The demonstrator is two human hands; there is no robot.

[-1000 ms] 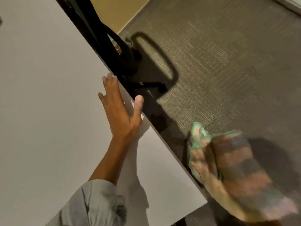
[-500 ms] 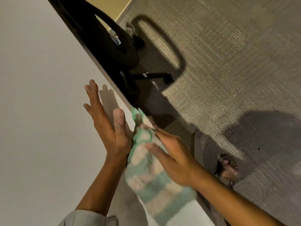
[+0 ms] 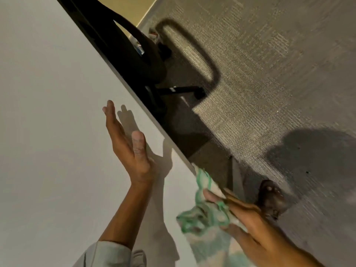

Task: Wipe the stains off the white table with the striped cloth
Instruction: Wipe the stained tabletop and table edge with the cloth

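Striped cloth (image 3: 208,226), green and pale, lies bunched at the near right corner of the white table (image 3: 48,132), part of it spilling over the table's right edge towards the floor. It is blurred, so its folds cannot be read closely. The right hand (image 3: 250,224) presses down on it with fingers (image 3: 213,196) stretched nearly flat; this grip is more a spread palm pinning the cloth to the table than a closed fist, and it seems placed that way to drag a broad patch of fabric across the surface. Whether the thumb hooks under the cloth I cannot tell.

To the left, well apart from the cloth, the left hand (image 3: 133,151) hovers over the table with the palm turned up on edge, fingers together and straight, thumb raised; its grip is apart and holds nothing. It looks lifted clear of the surface, probably to leave room for the wiping stroke.

No stains are plainly visible on the white top in this view; only the hands' shadows mark it.

Beyond the far right edge stands a black office chair (image 3: 134,54) on grey carpet (image 3: 269,74), and a sandalled foot (image 3: 271,199) shows just past the right hand.
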